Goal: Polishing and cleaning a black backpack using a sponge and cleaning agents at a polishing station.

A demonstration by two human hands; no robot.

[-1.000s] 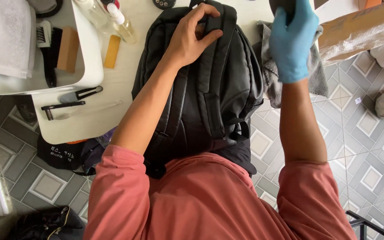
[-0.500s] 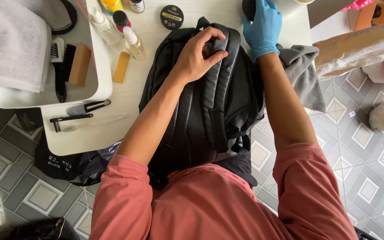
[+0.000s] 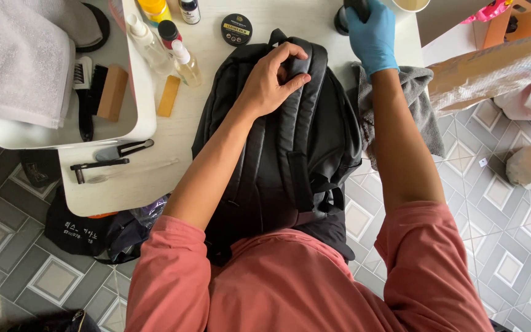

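Observation:
A black backpack [image 3: 290,160] lies on the white table [image 3: 136,178] and hangs over its near edge onto my lap. My bare left hand [image 3: 270,83] grips the upper part of its shoulder straps. My right hand [image 3: 373,34], in a blue glove, is closed on a dark round object [image 3: 343,18] at the far edge of the table. A grey cloth [image 3: 422,101] lies under my right forearm beside the backpack.
A white tray [image 3: 142,117] at left holds a folded grey towel [image 3: 19,61] and brushes [image 3: 87,92]. Bottles [image 3: 185,61] and a round black tin [image 3: 236,29] stand behind the backpack. Dark tools [image 3: 102,163] lie near the table edge. Brown wrapped boxes [image 3: 493,67] sit at right on tiled floor.
My gloved right hand has come down from holding something raised and now rests on the dark object on the table. My left hand stays on the straps.

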